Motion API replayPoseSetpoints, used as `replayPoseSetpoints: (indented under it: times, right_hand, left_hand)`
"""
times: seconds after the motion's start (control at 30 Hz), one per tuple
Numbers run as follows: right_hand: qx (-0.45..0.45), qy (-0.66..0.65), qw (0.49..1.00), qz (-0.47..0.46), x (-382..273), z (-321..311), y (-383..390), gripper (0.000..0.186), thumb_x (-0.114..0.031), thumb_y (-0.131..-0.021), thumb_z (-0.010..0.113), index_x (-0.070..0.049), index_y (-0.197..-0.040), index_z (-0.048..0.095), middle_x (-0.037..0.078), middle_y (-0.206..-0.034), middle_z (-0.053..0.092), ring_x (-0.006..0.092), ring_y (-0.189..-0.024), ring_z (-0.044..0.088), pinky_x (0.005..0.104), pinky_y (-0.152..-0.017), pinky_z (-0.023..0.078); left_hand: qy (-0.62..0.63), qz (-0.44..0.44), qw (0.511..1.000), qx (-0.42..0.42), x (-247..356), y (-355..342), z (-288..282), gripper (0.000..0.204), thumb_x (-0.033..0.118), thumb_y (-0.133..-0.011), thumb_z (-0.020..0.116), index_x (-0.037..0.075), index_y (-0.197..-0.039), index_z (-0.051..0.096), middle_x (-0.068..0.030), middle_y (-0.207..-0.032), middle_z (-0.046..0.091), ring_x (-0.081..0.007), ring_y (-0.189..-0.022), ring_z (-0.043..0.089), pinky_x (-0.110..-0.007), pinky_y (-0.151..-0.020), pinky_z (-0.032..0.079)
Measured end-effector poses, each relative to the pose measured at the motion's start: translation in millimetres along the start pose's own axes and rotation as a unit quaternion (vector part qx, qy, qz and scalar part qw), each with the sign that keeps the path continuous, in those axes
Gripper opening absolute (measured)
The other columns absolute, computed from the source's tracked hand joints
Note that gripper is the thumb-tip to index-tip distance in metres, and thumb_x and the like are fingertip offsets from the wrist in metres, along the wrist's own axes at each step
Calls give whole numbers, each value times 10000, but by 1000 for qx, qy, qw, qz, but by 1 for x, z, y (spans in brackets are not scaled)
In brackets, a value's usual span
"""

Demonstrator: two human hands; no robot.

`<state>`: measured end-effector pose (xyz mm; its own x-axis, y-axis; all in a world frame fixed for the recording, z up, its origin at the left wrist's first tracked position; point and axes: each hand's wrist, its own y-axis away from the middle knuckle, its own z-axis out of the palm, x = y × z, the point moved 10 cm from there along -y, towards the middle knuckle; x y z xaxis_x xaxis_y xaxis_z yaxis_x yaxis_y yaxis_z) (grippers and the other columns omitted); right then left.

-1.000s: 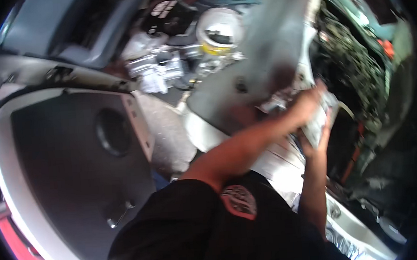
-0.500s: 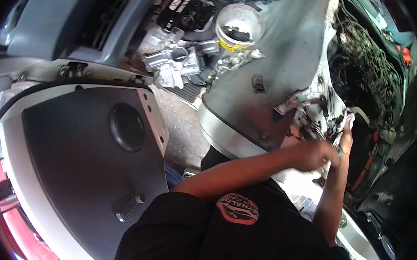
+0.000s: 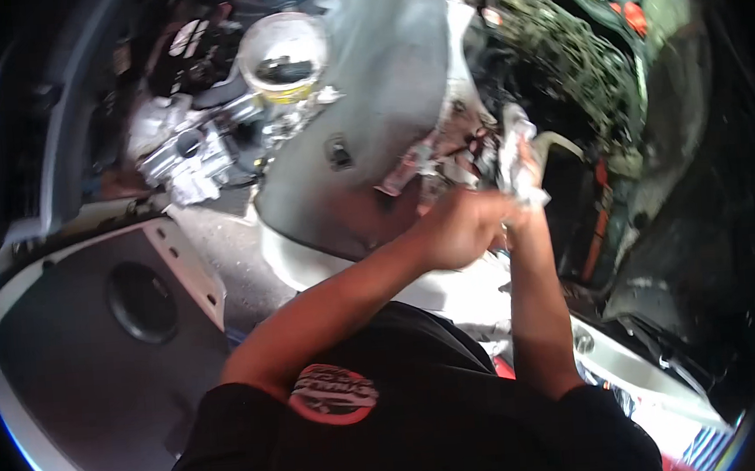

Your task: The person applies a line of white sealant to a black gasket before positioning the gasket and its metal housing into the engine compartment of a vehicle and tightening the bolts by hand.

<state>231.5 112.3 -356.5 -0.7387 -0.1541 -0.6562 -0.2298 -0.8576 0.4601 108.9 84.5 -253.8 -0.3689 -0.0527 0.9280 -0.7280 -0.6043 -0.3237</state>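
Observation:
A crumpled white rag [image 3: 517, 149] is in my right hand [image 3: 526, 172], whose fingers are partly hidden behind it. My left hand [image 3: 464, 228] is bent in from the left, close to the rag's lower end and my right wrist. Motion smears its fingers, so I cannot tell if it grips the rag. Beyond both hands, on the grey seat-like panel [image 3: 367, 87], lie a pale tube [image 3: 404, 171] and several small dark and metal parts [image 3: 476, 145].
At the far left stands a white bucket [image 3: 285, 45] with dark contents, next to silver metal castings [image 3: 188, 157]. An open vehicle door [image 3: 70, 344] fills the left. A wiring-filled engine bay [image 3: 557, 48] lies at the far right, beside a curved pale hose [image 3: 555, 140].
The whole view has swung, so the scene sits further left. The rag now shows more fully, held up by my right hand; my left hand remains close to my right wrist.

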Motion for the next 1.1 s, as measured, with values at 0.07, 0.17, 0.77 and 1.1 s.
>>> replayPoseSetpoints:
  times: [0.07,0.17,0.77,1.1]
  right_hand:
    - [-26,-79,996,-23,10,24,13,313,-326,-915,550,-26,-999,572,50,-705,580,196,-639,592,315,-585,520]
    - [-131,-222,966,-32,36,37,26,251,-340,-945,486,-113,-881,573,-5,-593,536,145,-533,554,221,-517,483]
    - [78,664,730,-142,-41,-92,36,407,-291,-860,718,-49,-1176,634,106,-1148,635,214,-1010,612,380,-902,470]
    - [-9,704,667,-245,12,103,91,618,-83,-798,732,-85,-1366,489,212,-1517,249,373,-1359,360,450,-1068,375]
  left_hand:
    - [343,-130,920,139,-43,-27,-30,273,-27,-908,469,20,-1157,571,-91,-848,652,-205,-615,645,-304,-496,489]
    - [292,-117,864,394,-96,-40,-57,284,-30,-862,532,-17,-1146,545,-84,-799,609,-171,-579,593,-294,-482,461]
    - [-271,-64,930,241,16,79,-122,289,78,-805,616,10,-1083,648,-186,-993,650,-317,-828,636,-393,-785,516]
    - [14,-455,609,649,-132,406,-370,1033,612,-693,763,82,-1457,313,-183,-1492,326,-369,-1348,332,-590,-979,339]
